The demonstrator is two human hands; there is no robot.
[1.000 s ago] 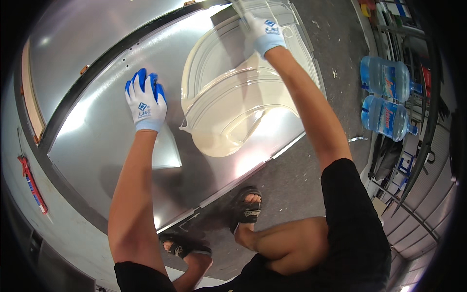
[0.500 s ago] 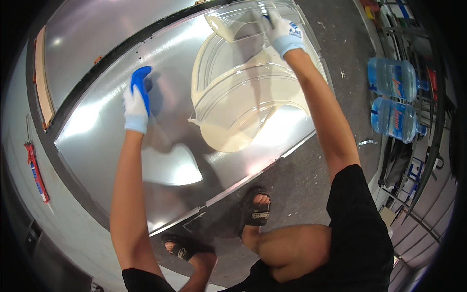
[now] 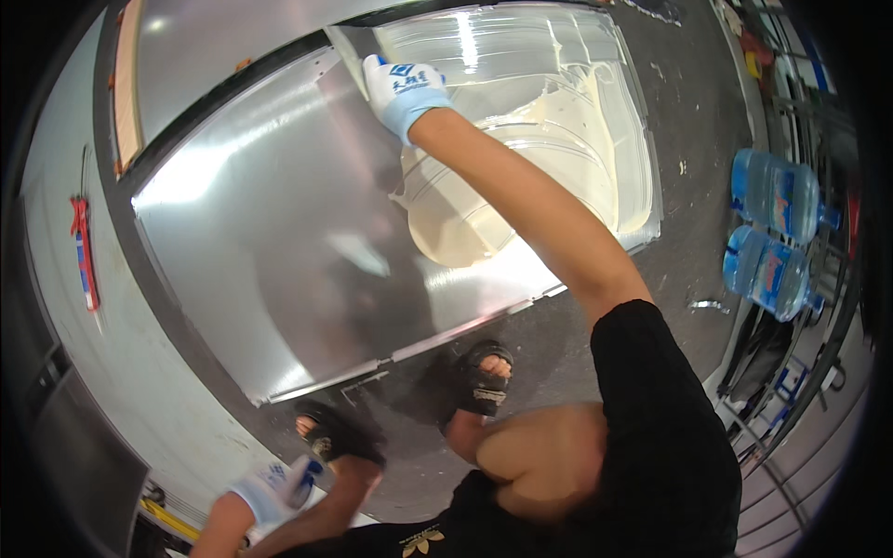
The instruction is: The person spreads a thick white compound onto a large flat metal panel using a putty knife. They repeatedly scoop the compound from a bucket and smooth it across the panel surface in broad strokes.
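Observation:
My right hand (image 3: 406, 91), in a white glove with blue fingertips, is closed on a flat spreader; the grip is hidden under the glove. Its long, thin pale blade (image 3: 348, 58) lies at the left end of a combed band of adhesive near the panel's far edge. Cream adhesive (image 3: 456, 228) covers the right part of the shiny metal panel (image 3: 251, 232), ridged at the back and pooled thick toward the middle. Low at the left, beside my shin, is my left hand (image 3: 277, 488), gloved and off the panel; blur hides how its fingers are held.
A second metal sheet (image 3: 214, 37) lies beyond a dark strip. A red and blue caulking gun (image 3: 84, 251) rests on the pale surface at left. Two big blue water bottles (image 3: 777, 195) lie at right beside metal racking. My sandalled feet (image 3: 488, 377) stand along the panel's near edge.
My right hand has swept left along the far edge with the spreader, leaving combed adhesive behind it. My left hand has come off the panel and dropped near my leg. The view has shifted.

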